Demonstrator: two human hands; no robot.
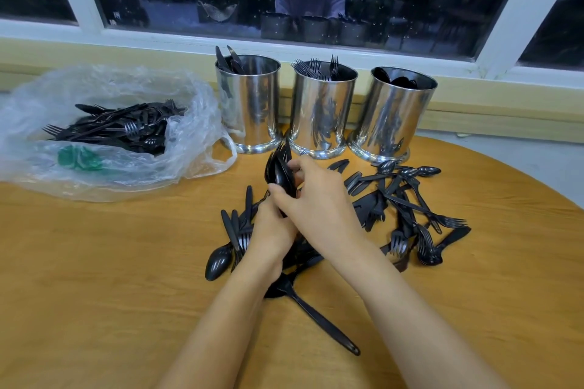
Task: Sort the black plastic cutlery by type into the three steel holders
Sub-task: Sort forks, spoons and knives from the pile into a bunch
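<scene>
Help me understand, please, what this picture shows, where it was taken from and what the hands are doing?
There is no machine here. A person wears a camera on the head, so this single picture looks forward and down at their own two bare hands. The left hand and right hand together grip a bundle of black plastic spoons. On the round wooden table lies a loose pile of black plastic cutlery. Behind it stand three shiny cylinders: the left steel holder shows knives, the middle steel holder forks, and the right steel holder seems to hold spoons. A clear plastic bag on the left holds more unsorted cutlery.
</scene>
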